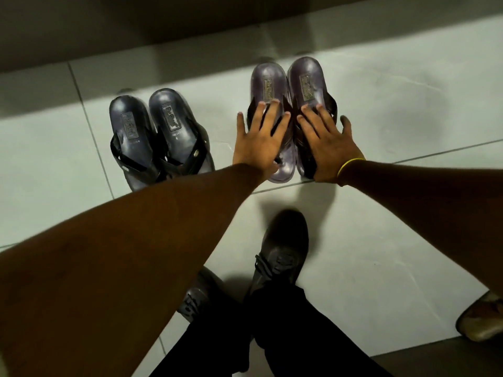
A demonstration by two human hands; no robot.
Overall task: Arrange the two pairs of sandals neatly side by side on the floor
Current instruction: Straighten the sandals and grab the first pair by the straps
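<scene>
Pressing flat with fingers spread, the left hand (257, 146) and right hand (330, 148) each cover one sandal of the right pair (288, 85); the left pair (160, 137) sits nearby on the tiled floor (381, 110), untouched.

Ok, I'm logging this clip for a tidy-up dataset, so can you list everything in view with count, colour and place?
dark pair of sandals: two, black with black straps, left on the floor, side by side, untouched.
purple pair of sandals: two, purplish with dark straps, right of the dark pair, side by side under the hands.
floor: pale tiles with thin joints.
wall base: one, dark, along the top.
tan object: one, at the right edge, cut off, cannot tell what it is.
laced shoes: two, dark, worn, at the bottom centre.
wristband: one, yellow, on the right wrist.
left hand: flat, fingers spread, on the left purple sandal.
right hand: flat on the right purple sandal.
</scene>
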